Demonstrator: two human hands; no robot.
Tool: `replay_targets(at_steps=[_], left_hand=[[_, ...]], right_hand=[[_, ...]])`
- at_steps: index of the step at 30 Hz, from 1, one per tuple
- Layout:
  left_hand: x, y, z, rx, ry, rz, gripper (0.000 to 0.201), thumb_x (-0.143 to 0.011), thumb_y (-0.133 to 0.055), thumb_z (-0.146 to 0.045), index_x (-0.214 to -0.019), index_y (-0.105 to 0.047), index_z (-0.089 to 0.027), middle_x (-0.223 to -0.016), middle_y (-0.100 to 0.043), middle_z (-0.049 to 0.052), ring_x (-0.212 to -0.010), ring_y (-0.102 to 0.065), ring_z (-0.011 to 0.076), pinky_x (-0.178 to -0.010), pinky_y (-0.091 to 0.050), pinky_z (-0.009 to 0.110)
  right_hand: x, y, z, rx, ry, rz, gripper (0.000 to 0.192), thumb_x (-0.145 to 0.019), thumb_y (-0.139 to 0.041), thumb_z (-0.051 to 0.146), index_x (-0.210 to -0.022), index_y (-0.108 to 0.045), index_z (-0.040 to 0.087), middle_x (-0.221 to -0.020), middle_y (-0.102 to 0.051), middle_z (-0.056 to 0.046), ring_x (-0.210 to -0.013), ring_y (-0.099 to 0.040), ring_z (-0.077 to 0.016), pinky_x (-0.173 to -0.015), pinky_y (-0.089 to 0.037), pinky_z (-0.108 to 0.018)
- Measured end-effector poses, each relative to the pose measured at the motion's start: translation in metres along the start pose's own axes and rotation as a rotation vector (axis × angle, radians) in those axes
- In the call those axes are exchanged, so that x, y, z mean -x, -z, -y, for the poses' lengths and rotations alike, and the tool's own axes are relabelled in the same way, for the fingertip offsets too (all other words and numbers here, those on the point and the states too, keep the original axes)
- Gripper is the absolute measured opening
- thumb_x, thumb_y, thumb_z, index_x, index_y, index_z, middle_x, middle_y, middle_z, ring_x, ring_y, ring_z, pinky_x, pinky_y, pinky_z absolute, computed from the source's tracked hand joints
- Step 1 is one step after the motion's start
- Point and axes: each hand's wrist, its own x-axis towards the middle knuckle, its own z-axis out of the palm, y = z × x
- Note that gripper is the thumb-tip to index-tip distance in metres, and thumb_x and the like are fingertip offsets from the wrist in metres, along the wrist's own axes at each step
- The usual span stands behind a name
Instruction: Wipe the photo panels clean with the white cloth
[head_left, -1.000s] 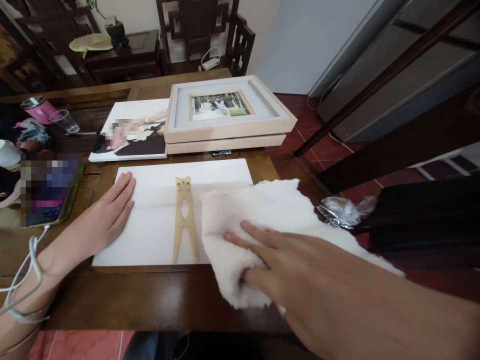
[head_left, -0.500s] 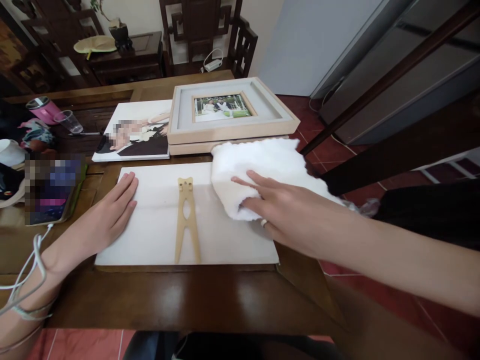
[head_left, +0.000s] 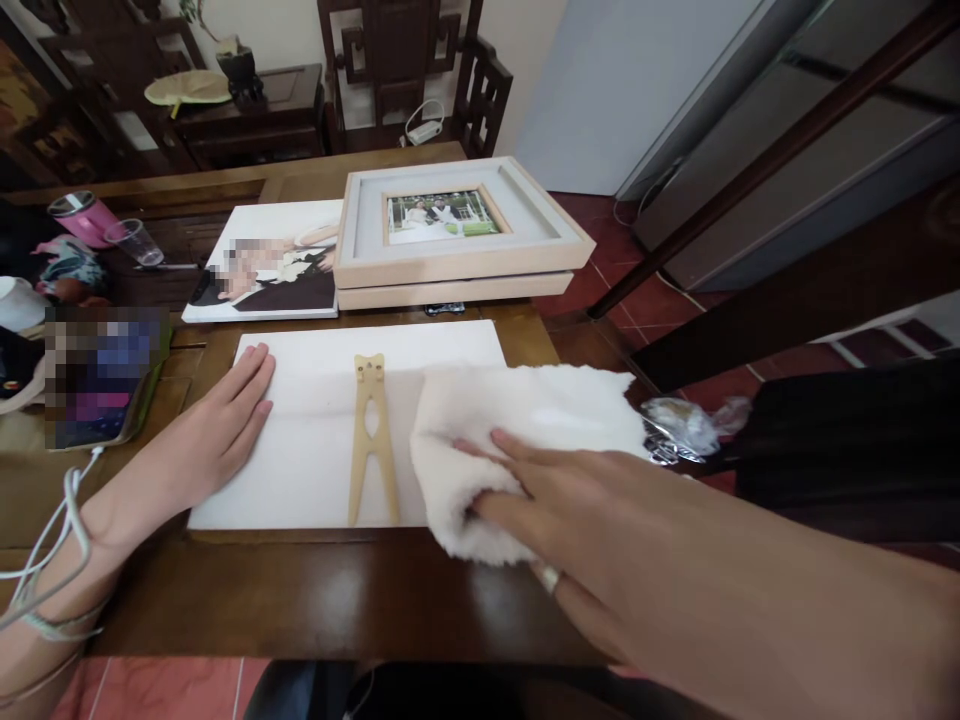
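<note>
Head view: the right hand [head_left: 600, 510] is pressing flat, fingers spread, on the fluffy white cloth [head_left: 525, 430] covering the white board's [head_left: 315, 440] right end on the desk [head_left: 337, 600]. The left hand [head_left: 202, 440] is lying open on the board's left end, and the board's long side is running left to right between the 2 hands.
</note>
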Motion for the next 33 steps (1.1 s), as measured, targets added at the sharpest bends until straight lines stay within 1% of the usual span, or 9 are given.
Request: replay_targets(at_steps=[2, 4, 8, 12, 15, 19, 23, 27, 33], left_hand=[[0.000, -0.001, 0.001, -0.010, -0.011, 0.001, 0.064, -0.100, -0.021, -0.046, -0.152, -0.022, -0.010, -0.163, -0.015, 0.011, -0.148, -0.019, 0.0316, -0.122, -0.020, 0.049], [0.001, -0.001, 0.003, -0.022, -0.023, -0.001, 0.063, -0.100, -0.020, -0.044, -0.151, -0.023, -0.008, -0.163, -0.016, 0.013, -0.148, -0.018, 0.0311, -0.122, -0.020, 0.048], [0.002, 0.000, 0.002, -0.029, -0.027, 0.002, 0.062, -0.100, -0.021, -0.043, -0.152, -0.022, -0.007, -0.163, -0.015, 0.013, -0.149, -0.017, 0.0297, -0.122, -0.020, 0.047], [0.002, 0.001, 0.001, -0.024, -0.023, 0.010, 0.062, -0.100, -0.021, -0.042, -0.152, -0.022, -0.007, -0.163, -0.015, 0.013, -0.149, -0.016, 0.0292, -0.123, -0.019, 0.046], [0.001, 0.001, 0.001, -0.019, -0.028, 0.008, 0.062, -0.100, -0.021, -0.042, -0.152, -0.021, -0.007, -0.163, -0.015, 0.012, -0.149, -0.017, 0.0289, -0.123, -0.020, 0.046], [0.000, -0.001, 0.002, -0.014, -0.028, 0.006, 0.062, -0.100, -0.021, -0.043, -0.153, -0.020, -0.010, -0.164, -0.013, 0.011, -0.149, -0.016, 0.0287, -0.123, -0.018, 0.045], [-0.001, -0.002, 0.001, -0.011, -0.017, -0.008, 0.062, -0.100, -0.023, -0.043, -0.153, -0.019, -0.013, -0.164, -0.014, 0.007, -0.148, -0.019, 0.0302, -0.122, -0.019, 0.046], [-0.001, -0.002, 0.001, -0.014, -0.015, 0.004, 0.062, -0.100, -0.023, -0.043, -0.153, -0.021, -0.012, -0.164, -0.014, 0.008, -0.148, -0.019, 0.0305, -0.122, -0.019, 0.047], [0.000, 0.001, -0.001, -0.006, -0.014, 0.013, 0.062, -0.100, -0.020, -0.043, -0.153, -0.020, -0.011, -0.163, -0.015, 0.010, -0.149, -0.015, 0.0288, -0.122, -0.019, 0.048]], right_hand=[[-0.010, -0.003, -0.005, 0.035, -0.024, 0.025, 0.032, -0.062, -0.058, 0.004, -0.087, -0.068, 0.021, -0.104, -0.072, -0.011, -0.090, -0.067, -0.0267, -0.059, -0.054, -0.032], [-0.019, -0.011, -0.010, 0.108, -0.036, -0.016, 0.035, -0.063, -0.057, 0.005, -0.093, -0.068, 0.019, -0.112, -0.069, -0.015, -0.096, -0.066, -0.0300, -0.061, -0.054, -0.033], [-0.033, -0.025, -0.019, 0.239, -0.037, -0.051, 0.039, -0.068, -0.062, 0.009, -0.107, -0.067, 0.014, -0.138, -0.053, -0.023, -0.121, -0.055, -0.0401, -0.080, -0.056, -0.044], [-0.039, -0.029, -0.017, 0.161, -0.002, 0.007, 0.041, -0.070, -0.069, 0.012, -0.111, -0.067, 0.010, -0.146, -0.043, -0.027, -0.132, -0.042, -0.0472, -0.100, -0.045, -0.056], [-0.031, -0.035, -0.003, 0.042, 0.061, -0.052, 0.030, -0.070, -0.074, 0.019, -0.100, -0.072, 0.011, -0.146, -0.042, -0.028, -0.134, -0.037, -0.0504, -0.103, -0.040, -0.062], [-0.013, -0.039, 0.018, -0.093, 0.159, -0.153, 0.009, -0.081, -0.066, 0.023, -0.081, -0.073, 0.017, -0.138, -0.054, -0.021, -0.129, -0.046, -0.0467, -0.099, -0.045, -0.062], [-0.006, -0.036, 0.014, -0.170, 0.242, -0.101, 0.013, -0.084, -0.062, 0.020, -0.089, -0.074, 0.020, -0.139, -0.055, -0.018, -0.129, -0.047, -0.0413, -0.102, -0.045, -0.057], [-0.019, -0.033, -0.009, -0.173, 0.190, -0.070, 0.024, -0.077, -0.066, 0.011, -0.099, -0.073, 0.018, -0.147, -0.045, -0.019, -0.136, -0.035, -0.0421, -0.108, -0.039, -0.055], [-0.055, -0.023, -0.032, -0.062, 0.021, 0.094, 0.048, -0.071, -0.062, -0.001, -0.117, -0.066, 0.012, -0.154, -0.032, -0.019, -0.141, -0.024, -0.0414, -0.113, -0.032, -0.054]])
